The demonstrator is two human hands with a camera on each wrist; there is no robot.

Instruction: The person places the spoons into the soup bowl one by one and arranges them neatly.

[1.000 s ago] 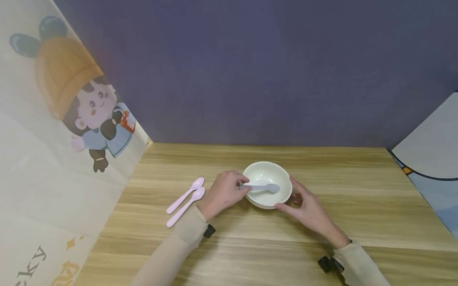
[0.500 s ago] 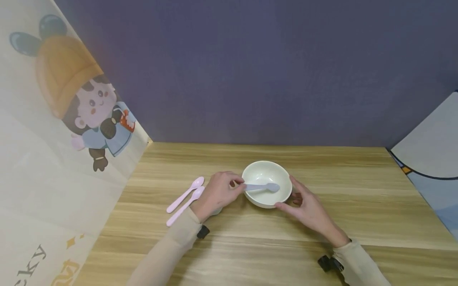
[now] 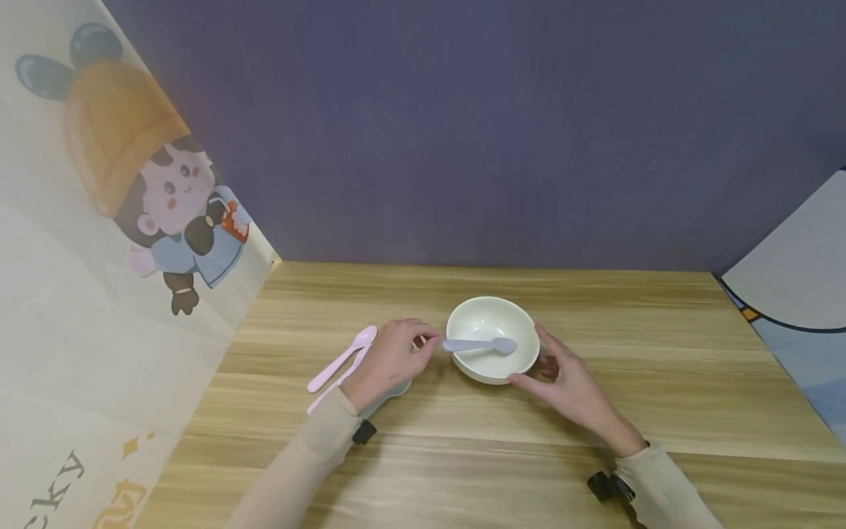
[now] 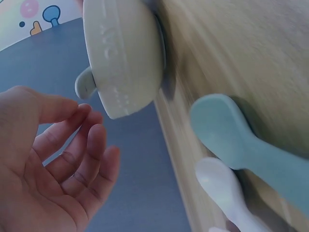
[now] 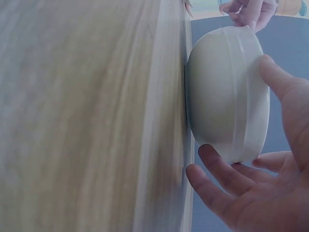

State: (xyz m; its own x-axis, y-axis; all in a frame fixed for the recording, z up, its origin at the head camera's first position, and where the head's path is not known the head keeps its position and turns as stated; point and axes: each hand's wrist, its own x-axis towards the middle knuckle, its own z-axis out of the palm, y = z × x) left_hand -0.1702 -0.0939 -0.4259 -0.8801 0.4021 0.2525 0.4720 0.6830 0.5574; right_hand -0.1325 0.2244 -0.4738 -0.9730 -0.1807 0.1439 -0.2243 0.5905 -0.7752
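A white bowl (image 3: 485, 316) stands on the wooden table in the head view. Across its left rim lies a grey-blue spoon (image 3: 485, 345), its scoop inside and its handle end jutting out. My left hand (image 3: 395, 353) hovers just left of that handle. In the left wrist view thumb and forefinger meet close to the handle end (image 4: 86, 83), with a small gap and nothing held. My right hand (image 3: 568, 389) holds the bowl from the right, thumb at the rim and fingers round the side, as the right wrist view also shows.
Two pink spoons (image 3: 342, 360) lie left of my left hand, one partly covered by it. A teal spoon (image 4: 227, 130) rests on the table beneath my left wrist, mostly hidden in the head view. A dark panel (image 3: 489, 132) rises behind the table.
My left hand has let go of the spoon's handle and drawn back to the left. The spoon stays resting in the bowl. My right hand keeps its hold.
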